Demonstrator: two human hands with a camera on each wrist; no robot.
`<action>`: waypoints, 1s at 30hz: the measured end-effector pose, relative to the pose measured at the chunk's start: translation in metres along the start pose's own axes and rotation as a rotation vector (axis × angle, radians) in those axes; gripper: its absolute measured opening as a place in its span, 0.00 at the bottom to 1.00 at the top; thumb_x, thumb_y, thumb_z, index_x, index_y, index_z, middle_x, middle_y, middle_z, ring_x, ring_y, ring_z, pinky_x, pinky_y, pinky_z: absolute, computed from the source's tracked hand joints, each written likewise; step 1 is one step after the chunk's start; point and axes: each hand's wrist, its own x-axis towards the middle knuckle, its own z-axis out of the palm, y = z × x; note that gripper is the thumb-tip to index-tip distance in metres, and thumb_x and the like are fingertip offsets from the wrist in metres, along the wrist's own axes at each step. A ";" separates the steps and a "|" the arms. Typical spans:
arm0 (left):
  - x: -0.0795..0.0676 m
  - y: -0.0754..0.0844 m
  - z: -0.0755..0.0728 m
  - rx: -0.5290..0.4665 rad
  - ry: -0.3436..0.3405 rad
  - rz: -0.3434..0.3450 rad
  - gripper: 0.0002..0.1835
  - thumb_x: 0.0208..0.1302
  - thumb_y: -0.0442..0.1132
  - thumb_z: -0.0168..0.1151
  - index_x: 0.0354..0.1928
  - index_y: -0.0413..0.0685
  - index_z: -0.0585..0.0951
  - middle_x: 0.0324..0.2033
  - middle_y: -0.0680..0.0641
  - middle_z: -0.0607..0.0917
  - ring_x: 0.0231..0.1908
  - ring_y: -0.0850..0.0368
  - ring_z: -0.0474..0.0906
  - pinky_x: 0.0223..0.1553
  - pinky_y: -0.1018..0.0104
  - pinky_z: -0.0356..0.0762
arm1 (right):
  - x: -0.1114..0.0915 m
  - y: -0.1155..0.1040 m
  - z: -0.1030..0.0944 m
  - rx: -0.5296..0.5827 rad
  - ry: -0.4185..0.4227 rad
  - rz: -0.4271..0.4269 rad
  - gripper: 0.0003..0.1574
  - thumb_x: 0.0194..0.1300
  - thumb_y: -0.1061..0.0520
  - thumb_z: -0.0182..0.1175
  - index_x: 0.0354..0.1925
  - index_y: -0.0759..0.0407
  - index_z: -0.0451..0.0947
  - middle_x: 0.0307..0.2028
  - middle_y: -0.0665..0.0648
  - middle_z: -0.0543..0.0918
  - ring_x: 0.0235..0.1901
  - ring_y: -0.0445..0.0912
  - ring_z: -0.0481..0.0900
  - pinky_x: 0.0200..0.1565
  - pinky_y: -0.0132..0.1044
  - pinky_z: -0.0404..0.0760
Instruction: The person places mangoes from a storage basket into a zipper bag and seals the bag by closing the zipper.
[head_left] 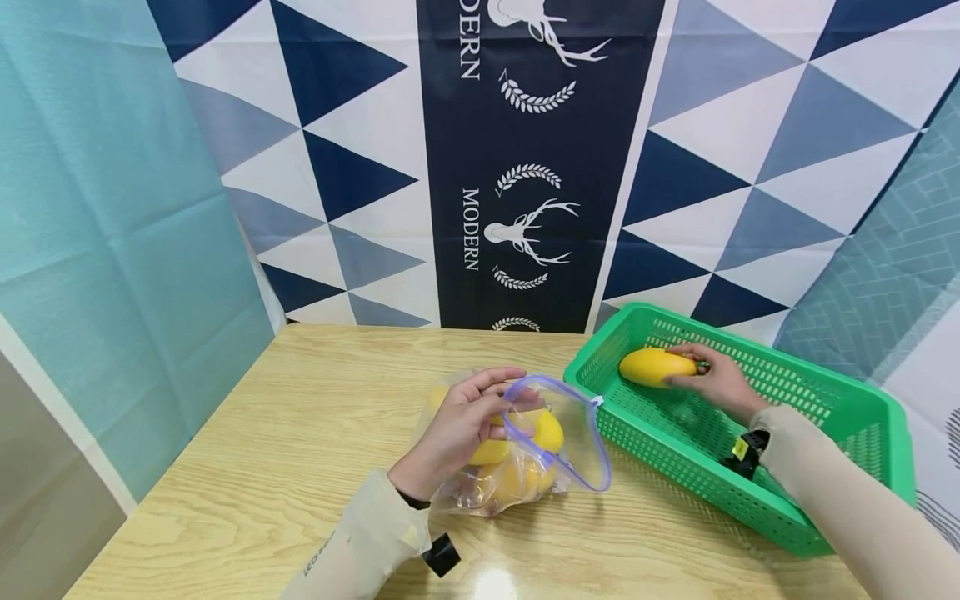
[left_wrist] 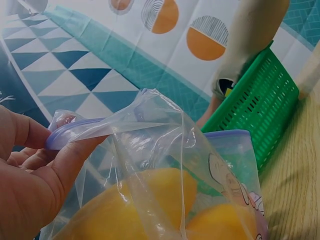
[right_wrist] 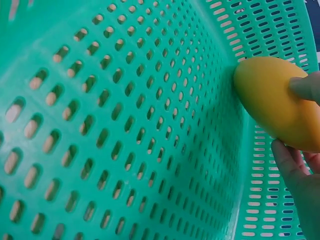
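Note:
A clear zip bag [head_left: 517,479] with a purple-edged mouth stands on the table, holding several yellow mangoes [left_wrist: 150,200]. At its rim my left hand [head_left: 468,425] pinches the plastic between thumb and fingers, and the mouth gapes toward the basket. Inside the green basket [head_left: 750,467], at its far left end, lies another yellow mango [right_wrist: 275,100]. My right hand [head_left: 716,379] grips that mango, thumb on one side and fingers on the other, as the right wrist view shows. Part of the mango is covered by the fingers.
The wooden table [head_left: 247,467] extends left of the bag. A patterned cloth [head_left: 360,167] hangs behind the table, with a teal cloth [head_left: 112,208] along the left side. The basket stands close to the bag's right side, its perforated walls rising around my right hand.

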 end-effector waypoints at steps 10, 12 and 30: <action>0.000 0.001 0.000 0.010 -0.003 0.002 0.21 0.70 0.26 0.46 0.64 0.28 0.68 0.44 0.50 0.87 0.51 0.52 0.84 0.41 0.59 0.85 | 0.000 -0.004 -0.010 0.028 0.038 -0.017 0.36 0.68 0.56 0.65 0.67 0.70 0.66 0.58 0.73 0.70 0.41 0.36 0.74 0.41 0.37 0.84; 0.000 0.001 0.001 0.014 -0.003 0.002 0.22 0.70 0.26 0.46 0.65 0.28 0.68 0.44 0.50 0.87 0.51 0.53 0.84 0.41 0.59 0.85 | 0.000 -0.004 -0.012 0.031 0.059 -0.027 0.35 0.68 0.56 0.65 0.67 0.70 0.66 0.56 0.72 0.71 0.39 0.34 0.74 0.40 0.34 0.84; -0.002 0.002 0.001 0.009 -0.001 -0.002 0.21 0.71 0.27 0.47 0.64 0.28 0.68 0.43 0.51 0.87 0.50 0.55 0.84 0.42 0.58 0.85 | 0.001 -0.023 -0.024 0.063 0.176 -0.077 0.36 0.67 0.55 0.66 0.68 0.64 0.66 0.61 0.63 0.67 0.42 0.29 0.72 0.37 0.23 0.79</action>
